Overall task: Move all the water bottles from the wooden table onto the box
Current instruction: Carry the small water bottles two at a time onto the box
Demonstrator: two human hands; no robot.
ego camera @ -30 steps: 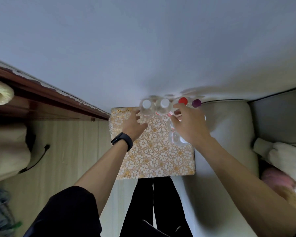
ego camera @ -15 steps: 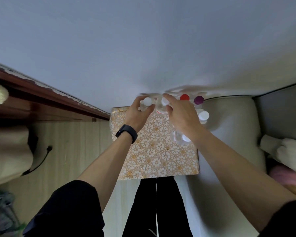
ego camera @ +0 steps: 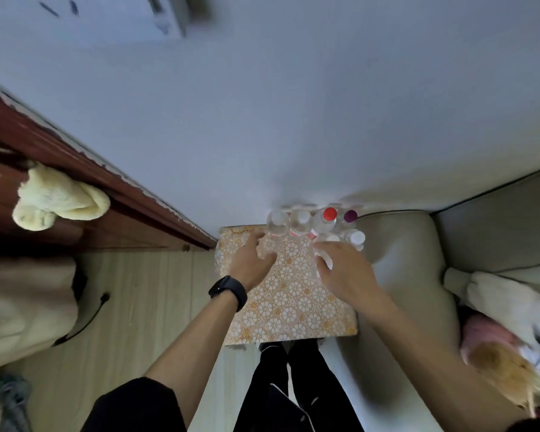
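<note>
A: Where are the bottles (ego camera: 300, 221) now?
B: They stand close together at the far edge of the box (ego camera: 293, 310), by the wall. The left hand (ego camera: 251, 263) is spread, holding nothing. The right hand (ego camera: 348, 272) covers one bottle; whether it grips, I cannot tell.
A: Advice?
B: Place it upright, without knocking the neighbours.

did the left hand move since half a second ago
Yes: the left hand has drawn back from the water bottles, toward the person, over the patterned box.
</note>
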